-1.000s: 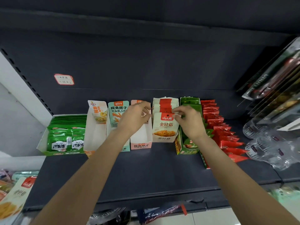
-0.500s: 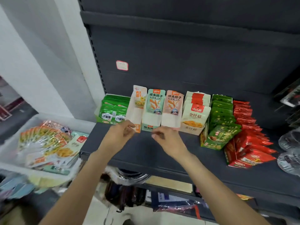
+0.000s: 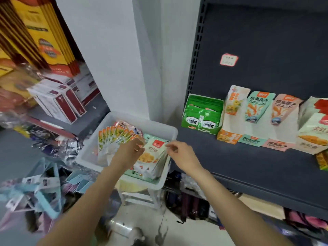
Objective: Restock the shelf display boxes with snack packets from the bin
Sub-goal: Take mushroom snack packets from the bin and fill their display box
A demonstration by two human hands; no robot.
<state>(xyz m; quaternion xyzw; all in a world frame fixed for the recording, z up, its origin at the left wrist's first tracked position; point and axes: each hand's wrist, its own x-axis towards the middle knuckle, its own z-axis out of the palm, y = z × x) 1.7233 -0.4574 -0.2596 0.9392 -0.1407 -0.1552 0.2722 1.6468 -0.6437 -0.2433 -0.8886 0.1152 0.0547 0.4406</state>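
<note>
Left hand [image 3: 130, 151] and right hand [image 3: 179, 152] over bin [image 3: 174, 132], fingers curled at packet stack [image 3: 150, 157]; grip unclear.

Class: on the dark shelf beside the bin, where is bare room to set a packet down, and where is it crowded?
Free: the shelf front strip, between the display boxes and the shelf's edge. Crowded: the back row, boxes side by side, and the white bin, packed with packets under both hands.

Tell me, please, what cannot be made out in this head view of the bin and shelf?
- Packets under the left hand: hidden by the hand; its grip is unclear.
- Cream display box: cut off by the right edge.
- Price sticker: writing too blurred.
- Right hand: whether it touches the white bin is unclear.
</note>
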